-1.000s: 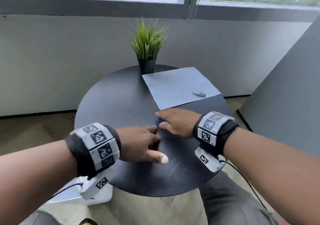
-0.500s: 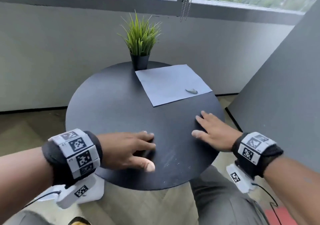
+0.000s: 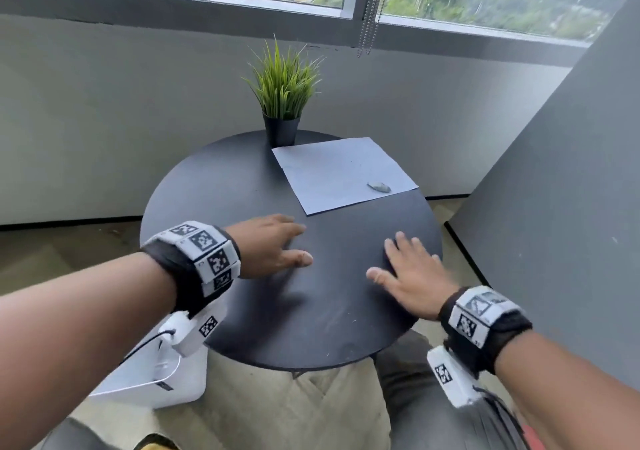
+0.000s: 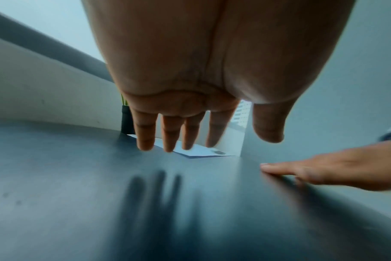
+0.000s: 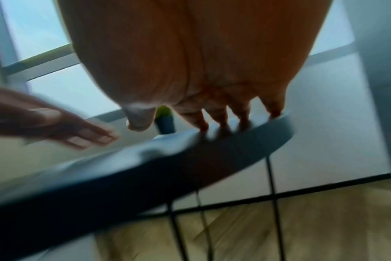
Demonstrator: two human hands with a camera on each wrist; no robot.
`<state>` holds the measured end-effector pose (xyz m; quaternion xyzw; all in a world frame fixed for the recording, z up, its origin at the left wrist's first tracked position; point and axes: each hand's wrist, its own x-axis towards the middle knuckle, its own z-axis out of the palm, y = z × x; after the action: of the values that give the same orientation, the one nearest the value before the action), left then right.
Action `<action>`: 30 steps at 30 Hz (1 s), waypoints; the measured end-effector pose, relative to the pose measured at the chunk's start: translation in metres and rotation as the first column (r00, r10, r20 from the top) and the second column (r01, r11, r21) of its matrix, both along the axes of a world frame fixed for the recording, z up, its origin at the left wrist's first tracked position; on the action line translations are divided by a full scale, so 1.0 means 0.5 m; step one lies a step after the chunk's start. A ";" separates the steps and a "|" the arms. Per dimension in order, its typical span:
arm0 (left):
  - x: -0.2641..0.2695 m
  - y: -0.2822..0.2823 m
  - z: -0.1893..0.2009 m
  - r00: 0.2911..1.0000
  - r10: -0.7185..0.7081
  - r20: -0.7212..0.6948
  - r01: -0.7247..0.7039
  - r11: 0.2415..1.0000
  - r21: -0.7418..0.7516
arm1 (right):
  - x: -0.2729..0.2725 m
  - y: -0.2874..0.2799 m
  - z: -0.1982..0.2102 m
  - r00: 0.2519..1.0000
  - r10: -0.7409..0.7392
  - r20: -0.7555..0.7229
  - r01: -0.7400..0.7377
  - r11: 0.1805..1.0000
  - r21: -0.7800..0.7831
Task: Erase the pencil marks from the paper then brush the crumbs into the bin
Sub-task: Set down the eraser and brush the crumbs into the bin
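Observation:
A pale sheet of paper (image 3: 341, 174) lies on the far right of the round black table (image 3: 242, 179), with a small grey eraser (image 3: 379, 186) near its right edge. My left hand (image 3: 273, 245) hovers palm down over the table's middle, fingers straight, just short of the paper's near corner; the left wrist view shows its fingers (image 4: 167, 134) above the surface with a shadow beneath. My right hand (image 3: 412, 276) lies flat with spread fingers near the table's right edge, its fingertips (image 5: 223, 123) touching the top. A white bin (image 3: 152, 384) stands on the floor under my left wrist.
A potted grass plant (image 3: 282, 103) stands at the table's back edge beside the paper. A grey panel (image 3: 554, 207) rises close on the right. The window and wall are behind. My knee in grey trousers (image 3: 415, 397) is under the table's near edge.
My right hand slid from the table's middle out to its right edge. My left hand moved forward from the near edge toward the paper's corner. My view tilted down slightly.

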<state>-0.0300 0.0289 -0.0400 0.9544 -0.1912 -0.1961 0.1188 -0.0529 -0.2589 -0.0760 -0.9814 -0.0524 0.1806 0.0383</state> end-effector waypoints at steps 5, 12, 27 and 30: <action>0.072 0.017 -0.034 0.989 0.149 -0.003 -0.145 0.964 0.221 | -0.107 0.069 0.020 0.918 0.391 -0.061 -0.354 0.882 0.311; 0.008 -0.032 -0.032 0.964 -0.237 -0.119 0.259 0.938 0.232 | -0.046 0.000 -0.035 0.988 -0.142 0.058 0.137 0.987 0.089; -0.098 0.405 -0.185 0.224 0.910 -0.349 -0.687 -0.107 -0.719 | -0.159 0.045 -0.039 0.963 -0.242 0.121 0.224 0.964 0.147; -0.142 0.450 -0.318 0.115 0.946 -0.302 -0.934 0.000 -0.356 | -0.228 0.154 -0.055 0.989 0.040 0.140 -0.056 0.992 0.112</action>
<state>-0.1008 0.2536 -0.1992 0.7758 0.4509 -0.0019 0.4414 -0.1668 -0.1821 -0.1034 -0.9861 -0.0890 0.1101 0.0868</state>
